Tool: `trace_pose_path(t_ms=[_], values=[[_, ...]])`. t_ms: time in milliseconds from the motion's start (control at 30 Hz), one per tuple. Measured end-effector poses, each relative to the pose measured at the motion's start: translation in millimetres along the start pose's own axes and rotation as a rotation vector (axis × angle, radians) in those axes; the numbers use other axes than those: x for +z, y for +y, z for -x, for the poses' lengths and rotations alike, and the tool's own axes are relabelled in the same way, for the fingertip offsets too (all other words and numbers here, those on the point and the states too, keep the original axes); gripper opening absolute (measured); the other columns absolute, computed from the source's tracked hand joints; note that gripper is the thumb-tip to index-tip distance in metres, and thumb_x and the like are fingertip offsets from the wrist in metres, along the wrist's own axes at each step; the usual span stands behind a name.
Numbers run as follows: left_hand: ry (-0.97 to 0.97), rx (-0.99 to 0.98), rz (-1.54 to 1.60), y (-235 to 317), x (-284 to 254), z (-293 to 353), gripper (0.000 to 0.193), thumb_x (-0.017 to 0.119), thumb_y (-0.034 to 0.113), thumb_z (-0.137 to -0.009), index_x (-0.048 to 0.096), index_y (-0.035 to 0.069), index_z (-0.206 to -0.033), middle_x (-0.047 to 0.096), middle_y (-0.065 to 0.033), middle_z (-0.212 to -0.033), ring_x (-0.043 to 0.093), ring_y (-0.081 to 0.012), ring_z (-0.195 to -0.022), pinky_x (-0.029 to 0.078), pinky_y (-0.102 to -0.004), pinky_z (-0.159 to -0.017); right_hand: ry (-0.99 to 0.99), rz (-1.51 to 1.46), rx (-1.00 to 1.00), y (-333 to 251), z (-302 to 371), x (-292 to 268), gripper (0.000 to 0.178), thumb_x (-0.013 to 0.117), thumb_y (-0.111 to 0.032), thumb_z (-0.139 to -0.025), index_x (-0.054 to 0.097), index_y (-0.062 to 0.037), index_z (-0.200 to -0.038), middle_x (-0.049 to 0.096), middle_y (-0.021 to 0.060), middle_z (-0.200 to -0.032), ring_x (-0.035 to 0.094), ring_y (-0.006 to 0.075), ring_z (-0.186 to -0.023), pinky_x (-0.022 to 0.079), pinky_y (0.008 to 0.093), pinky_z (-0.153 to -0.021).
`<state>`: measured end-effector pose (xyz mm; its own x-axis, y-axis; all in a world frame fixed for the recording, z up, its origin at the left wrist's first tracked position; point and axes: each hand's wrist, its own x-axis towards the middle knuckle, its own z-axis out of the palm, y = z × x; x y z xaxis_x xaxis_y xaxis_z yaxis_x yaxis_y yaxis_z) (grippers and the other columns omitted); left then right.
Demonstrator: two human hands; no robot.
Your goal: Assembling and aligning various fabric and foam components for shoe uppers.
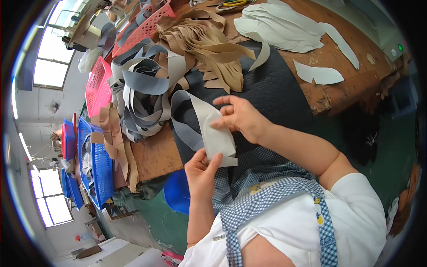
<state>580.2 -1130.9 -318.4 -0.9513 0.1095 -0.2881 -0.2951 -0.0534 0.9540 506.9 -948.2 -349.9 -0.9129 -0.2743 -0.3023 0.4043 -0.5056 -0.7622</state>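
Observation:
My left hand is closed in a pinch on the lower end of an off-white fabric piece, its thumb on top. A long strip, pale on one face and grey on the other, loops up and round from this piece. At the piece's upper right edge is my right hand, one digit lying on the pale surface and its other fingers raised and bent. Its grip under the edge is partly hidden. A narrow pale end sticks out beside my left thumb. Below the work lies a black padded sheet.
Grey strips lie heaped at the left, with tan strips behind. White cut pieces are stacked at the far right; one notched piece lies apart. Pink baskets, a blue basket and scissors surround the wooden table.

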Motion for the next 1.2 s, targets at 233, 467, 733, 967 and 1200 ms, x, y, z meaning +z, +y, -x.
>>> trace_pose_path(t_ms=[233,467,733,967,1200], values=[[0.073,0.092,-0.299,26.8,-25.5,-12.3,0.024,0.072,0.004,-0.084,0.066,-0.007,-0.104,0.07,-0.0066,-0.082,0.063,-0.0077,-0.074,0.048,-0.0202,-0.064,0.067,-0.106,-0.054,1.9,-9.4,-11.5,0.063,0.074,0.001,-0.076,0.041,0.0026,-0.13,0.064,0.009,-0.099,0.065,0.0186,-0.09,0.056,0.0311,-0.075],[-0.302,0.691,-1.388,104.4,-14.8,-29.1,0.036,0.073,0.005,-0.073,0.061,0.002,-0.107,0.062,-0.0143,-0.088,0.059,-0.0348,-0.094,0.049,-0.0402,-0.085,-0.41,1.135,-0.809,-49.5,20.2,20.1,0.08,0.072,0.002,-0.07,0.037,-0.0023,-0.141,0.06,0.0167,-0.12,0.051,0.0312,-0.123,0.041,0.0391,-0.106],[0.183,0.274,-0.367,38.1,-6.0,-35.1,0.017,0.071,0.014,-0.089,0.06,0.002,-0.094,0.061,-0.003,-0.08,0.057,-0.0091,-0.071,0.047,-0.0231,-0.061,-0.204,0.591,-0.402,-28.9,24.2,-12.4,0.045,0.07,0.001,-0.077,0.059,-0.0008,-0.12,0.067,0.0075,-0.106,0.063,0.0143,-0.099,0.049,0.0315,-0.09],[0.074,0.103,-0.193,15.7,27.0,-37.1,0.012,0.068,0.013,-0.091,0.062,0.003,-0.091,0.062,0.0001,-0.082,0.054,-0.0035,-0.07,0.042,-0.018,-0.058,-0.223,0.583,-0.326,-13.1,52.5,-29.0,0.043,0.069,-0.007,-0.083,0.054,0.0027,-0.123,0.065,0.0089,-0.105,0.062,0.0137,-0.097,0.049,0.0301,-0.088],[0.063,0.895,-0.667,7.4,53.9,-21.9,0.017,0.069,-0.009,-0.075,0.06,0.001,-0.085,0.066,-0.0127,-0.093,0.064,-0.0236,-0.079,0.053,-0.0315,-0.072,0.056,0.102,-0.027,-3.0,5.1,-39.7,0.029,0.056,-0.023,-0.097,0.067,0.0028,-0.104,0.069,0.0059,-0.09,0.064,0.0098,-0.078,0.052,0.0252,-0.071]])
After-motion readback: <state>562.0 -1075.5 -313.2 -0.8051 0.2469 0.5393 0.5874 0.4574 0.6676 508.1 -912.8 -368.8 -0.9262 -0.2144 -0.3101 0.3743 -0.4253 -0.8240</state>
